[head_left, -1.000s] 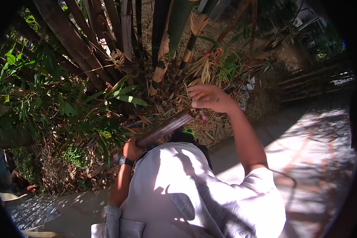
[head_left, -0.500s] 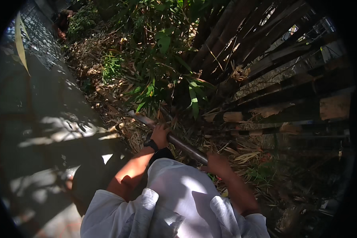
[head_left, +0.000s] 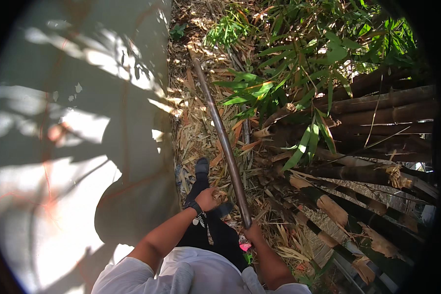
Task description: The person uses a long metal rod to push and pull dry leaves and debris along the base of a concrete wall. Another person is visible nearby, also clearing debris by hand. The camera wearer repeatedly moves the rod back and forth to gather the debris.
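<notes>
A long, dark brown pole (head_left: pixel 221 132) with a lighter far tip slants from the leaf-strewn ground toward me. My right hand (head_left: pixel 252 232) is wrapped round its near end. To the left of the pole, my left hand (head_left: pixel 207 199) is off it, with loosely bent fingers that seem to hold nothing. A black watch (head_left: pixel 195 207) is on my left wrist. Below my hands show my dark trousers and a dark shoe (head_left: pixel 202 165).
A grey wall (head_left: pixel 78 157) with sunlit patches runs along the left. Cut bamboo stems (head_left: pixel 377 105) crowd the right side, with green leaves (head_left: pixel 299 59) hanging over the ground. Dry leaves (head_left: pixel 196 132) cover the strip between. A small pink scrap (head_left: pixel 244 247) lies near my right forearm.
My left hand has let go of the pole and is now beside it. The pole shows at greater length, pointing farther ahead, and the view has turned toward the wall.
</notes>
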Motion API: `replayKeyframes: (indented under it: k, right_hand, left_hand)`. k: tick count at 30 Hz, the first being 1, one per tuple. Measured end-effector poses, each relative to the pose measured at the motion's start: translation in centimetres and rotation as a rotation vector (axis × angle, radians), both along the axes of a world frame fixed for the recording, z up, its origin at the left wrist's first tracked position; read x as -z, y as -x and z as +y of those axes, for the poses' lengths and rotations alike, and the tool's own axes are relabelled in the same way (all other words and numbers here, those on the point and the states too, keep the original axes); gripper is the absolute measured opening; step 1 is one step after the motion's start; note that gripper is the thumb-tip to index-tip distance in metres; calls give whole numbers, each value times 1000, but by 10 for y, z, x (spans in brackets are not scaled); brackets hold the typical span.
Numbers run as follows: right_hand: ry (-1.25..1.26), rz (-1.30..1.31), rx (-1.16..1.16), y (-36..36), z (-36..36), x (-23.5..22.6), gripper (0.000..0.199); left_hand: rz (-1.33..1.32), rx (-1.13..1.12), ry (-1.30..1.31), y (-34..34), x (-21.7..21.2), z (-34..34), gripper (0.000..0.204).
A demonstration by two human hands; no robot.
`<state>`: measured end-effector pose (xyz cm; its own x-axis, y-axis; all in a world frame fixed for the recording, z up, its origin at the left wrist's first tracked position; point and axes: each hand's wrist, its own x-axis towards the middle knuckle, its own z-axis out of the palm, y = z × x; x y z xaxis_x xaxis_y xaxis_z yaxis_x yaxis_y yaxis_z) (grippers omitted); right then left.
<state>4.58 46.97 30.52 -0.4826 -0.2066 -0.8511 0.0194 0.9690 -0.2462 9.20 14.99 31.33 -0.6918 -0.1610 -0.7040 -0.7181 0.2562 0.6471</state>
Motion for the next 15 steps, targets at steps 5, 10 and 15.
replayKeyframes:
  k: [5,10,15]
  right_hand:
    - [-261,-164,81,-26,17,153,79]
    - [-461,-271,105,-36,3,260,75]
    - [-408,-196,119,-65,2,338,57]
  left_hand:
    - [-30,-58,-22,-20,80,-4,54]
    - [-67,-159,-55,-41,146,-8,50]
    - [-62,-173,-33,-61,180,-9,48]
